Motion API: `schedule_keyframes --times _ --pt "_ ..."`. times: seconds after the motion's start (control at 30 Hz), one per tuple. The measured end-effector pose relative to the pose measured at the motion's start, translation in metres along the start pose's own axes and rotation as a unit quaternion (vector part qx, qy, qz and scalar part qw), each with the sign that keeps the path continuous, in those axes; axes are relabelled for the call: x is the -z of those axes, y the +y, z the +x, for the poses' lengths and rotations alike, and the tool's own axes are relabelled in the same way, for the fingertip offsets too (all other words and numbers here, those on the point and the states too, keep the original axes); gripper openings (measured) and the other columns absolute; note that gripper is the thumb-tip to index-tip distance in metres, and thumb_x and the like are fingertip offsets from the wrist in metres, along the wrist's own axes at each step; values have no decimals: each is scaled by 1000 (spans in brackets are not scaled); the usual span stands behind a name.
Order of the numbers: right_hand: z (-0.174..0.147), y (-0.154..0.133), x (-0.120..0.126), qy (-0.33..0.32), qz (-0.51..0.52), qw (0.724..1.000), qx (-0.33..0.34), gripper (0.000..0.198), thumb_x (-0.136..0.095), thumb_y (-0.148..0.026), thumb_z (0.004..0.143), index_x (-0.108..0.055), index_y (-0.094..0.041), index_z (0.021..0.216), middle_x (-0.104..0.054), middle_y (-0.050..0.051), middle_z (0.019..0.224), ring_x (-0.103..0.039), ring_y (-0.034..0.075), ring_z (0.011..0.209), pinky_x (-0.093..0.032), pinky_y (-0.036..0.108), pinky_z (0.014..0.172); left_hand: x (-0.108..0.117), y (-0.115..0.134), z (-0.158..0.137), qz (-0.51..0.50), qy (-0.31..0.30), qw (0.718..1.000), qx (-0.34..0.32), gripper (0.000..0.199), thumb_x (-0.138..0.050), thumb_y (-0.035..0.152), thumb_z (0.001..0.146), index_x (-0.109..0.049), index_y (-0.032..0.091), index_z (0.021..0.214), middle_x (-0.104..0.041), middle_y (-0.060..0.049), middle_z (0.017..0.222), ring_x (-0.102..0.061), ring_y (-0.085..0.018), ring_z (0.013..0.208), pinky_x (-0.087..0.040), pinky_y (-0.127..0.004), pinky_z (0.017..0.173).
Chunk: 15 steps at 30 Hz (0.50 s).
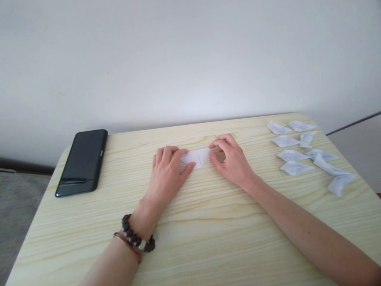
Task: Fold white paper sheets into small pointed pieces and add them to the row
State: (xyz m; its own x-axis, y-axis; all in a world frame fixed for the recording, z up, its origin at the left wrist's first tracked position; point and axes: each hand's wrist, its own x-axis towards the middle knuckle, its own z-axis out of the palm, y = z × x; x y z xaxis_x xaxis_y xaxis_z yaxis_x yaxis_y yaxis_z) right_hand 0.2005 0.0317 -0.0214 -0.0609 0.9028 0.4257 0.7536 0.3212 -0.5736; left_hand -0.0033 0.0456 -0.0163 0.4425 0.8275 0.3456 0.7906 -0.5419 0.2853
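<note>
A small piece of folded white paper [199,156] lies flat on the wooden table, wider along its far edge than its near one, with a crease line near its middle. My left hand [167,169] presses on its left part, index finger on the far side and thumb on the near side. At the paper's right corner, my right hand [228,159] pinches with thumb and index finger, the other fingers curled. Whether the right fingertips grip the corner firmly is hard to see.
Several folded white paper pieces [293,155] lie in loose rows on the table's right side. A black phone [81,161] rests at the far left. Behind the light wooden table [190,238] stands a white wall [184,59]. A beaded bracelet [133,238] circles my left wrist.
</note>
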Motion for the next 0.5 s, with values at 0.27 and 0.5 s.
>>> schedule_keyframes --times 0.27,0.5 --pt "0 -2 0 -7 -2 1000 -5 11 -55 -16 83 -60 -17 92 -56 10 102 -59 21 95 -52 38 84 1 1 1 8 1 1000 -2 31 -59 36 88 -63 18 113 -57 -10 107 -51 -27 100 -45 -43 91" --pt "1 2 0 -13 32 999 -16 8 -57 -17 83 -59 -20 90 -56 8 102 -59 21 96 -53 37 80 1 1 1 5 -4 1000 3 30 -59 37 88 -62 19 112 -58 -10 107 -51 -27 101 -45 -43 90"
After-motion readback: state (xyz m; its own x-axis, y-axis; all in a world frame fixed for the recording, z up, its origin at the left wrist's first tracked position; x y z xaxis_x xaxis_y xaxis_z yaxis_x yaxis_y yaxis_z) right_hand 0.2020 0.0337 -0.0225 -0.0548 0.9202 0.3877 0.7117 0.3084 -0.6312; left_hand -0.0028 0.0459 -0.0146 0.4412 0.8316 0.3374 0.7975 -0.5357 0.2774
